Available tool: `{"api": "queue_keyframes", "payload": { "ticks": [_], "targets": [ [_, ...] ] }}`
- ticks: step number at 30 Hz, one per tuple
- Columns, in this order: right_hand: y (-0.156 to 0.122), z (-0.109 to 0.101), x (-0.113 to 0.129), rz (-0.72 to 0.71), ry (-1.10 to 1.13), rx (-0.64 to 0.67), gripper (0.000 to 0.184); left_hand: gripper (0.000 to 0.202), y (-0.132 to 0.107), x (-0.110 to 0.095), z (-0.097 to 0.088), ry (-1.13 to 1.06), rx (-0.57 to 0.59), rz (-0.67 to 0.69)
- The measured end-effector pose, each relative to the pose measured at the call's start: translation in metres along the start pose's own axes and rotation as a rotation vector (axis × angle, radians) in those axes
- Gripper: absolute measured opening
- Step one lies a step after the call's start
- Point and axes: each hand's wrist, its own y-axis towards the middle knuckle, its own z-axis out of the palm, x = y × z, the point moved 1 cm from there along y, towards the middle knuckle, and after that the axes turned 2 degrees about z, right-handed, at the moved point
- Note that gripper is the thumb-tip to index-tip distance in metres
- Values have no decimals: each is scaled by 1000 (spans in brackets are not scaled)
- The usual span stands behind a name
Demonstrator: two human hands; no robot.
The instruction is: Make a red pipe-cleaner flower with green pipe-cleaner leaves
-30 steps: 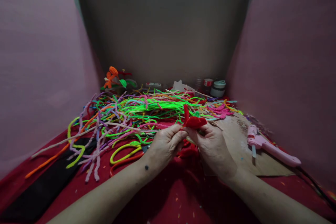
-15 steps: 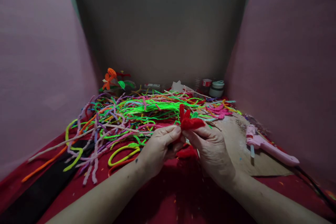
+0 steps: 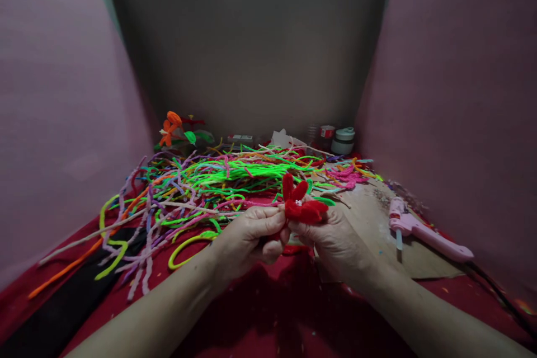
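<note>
A small red pipe-cleaner flower point(image 3: 300, 203) with looped petals is held up between both hands near the middle of the view. My left hand point(image 3: 247, 238) pinches it from the left, fingers curled closed. My right hand point(image 3: 335, 240) grips its right side and base, fingers closed too. Behind the hands spreads a big tangle of pipe cleaners point(image 3: 218, 179) in neon green, pink, purple, orange and yellow on a red cloth point(image 3: 268, 313).
A pink glue gun point(image 3: 419, 229) lies on a brown cardboard sheet point(image 3: 377, 224) at the right. An orange pipe-cleaner flower point(image 3: 172, 126) stands at the back left. Small jars point(image 3: 342, 140) sit at the back right. Pink walls close both sides.
Both hands have turned the red flower slightly, so more petals now face up. The view has drifted a little; the pile and glue gun stay put.
</note>
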Motion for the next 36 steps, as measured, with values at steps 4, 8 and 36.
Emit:
{"api": "queue_keyframes", "payload": {
  "ticks": [4,8,36],
  "targets": [
    [-1,1,-2,-1,61,-47,10,30,0,1,1,-22,7,-65],
    [1,1,-6,-32,99,-69,7,32,0,0,2,16,-55,-83],
    [7,8,4,-187,-221,-199,21,15,-3,12,7,1813,-542,755]
  ]
}}
